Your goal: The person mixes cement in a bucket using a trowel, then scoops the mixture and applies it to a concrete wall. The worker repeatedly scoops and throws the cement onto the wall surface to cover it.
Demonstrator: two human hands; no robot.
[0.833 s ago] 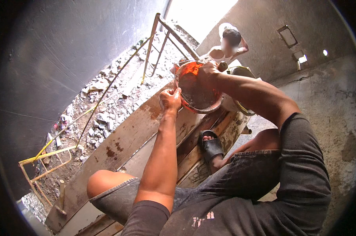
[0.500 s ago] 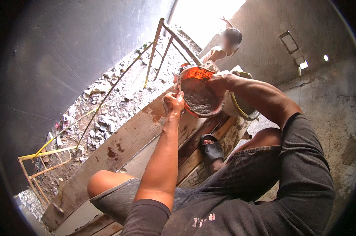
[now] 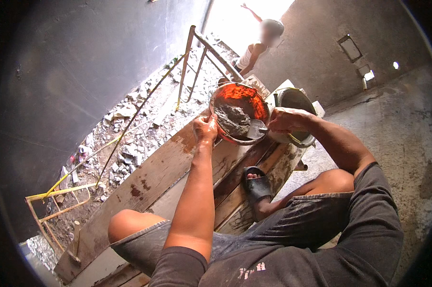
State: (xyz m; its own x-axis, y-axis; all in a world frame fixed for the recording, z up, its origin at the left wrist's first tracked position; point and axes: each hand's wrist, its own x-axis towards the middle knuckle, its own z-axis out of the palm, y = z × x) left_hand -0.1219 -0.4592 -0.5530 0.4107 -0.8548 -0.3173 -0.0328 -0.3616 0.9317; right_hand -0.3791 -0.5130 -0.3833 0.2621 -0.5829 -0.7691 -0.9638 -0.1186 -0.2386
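Note:
My left hand (image 3: 205,129) grips the left rim of a bucket (image 3: 247,91) with an orange, mortar-smeared inside. Wet grey mortar (image 3: 231,119) lies heaped toward the bucket's left side. In my right hand (image 3: 287,120) is a trowel (image 3: 257,129), its fingers closed round the handle. The trowel's metal blade sits inside the bucket's near right edge, against the mortar. Just behind my right hand stands a second bucket (image 3: 295,98) with a dark inside, partly covered by that hand and forearm.
I sit on wooden planks (image 3: 173,158), a sandalled foot (image 3: 257,184) on them. Rusty and yellow metal scaffold frames (image 3: 185,71) stand at the left, above broken rubble (image 3: 130,138). Another person (image 3: 254,52) is beyond the buckets, one arm raised. Walls rise on both sides.
My right hand has drawn back right and down from over the bucket, bringing the trowel blade into sight. The mortar now shows as a raised heap. The other person has shifted left.

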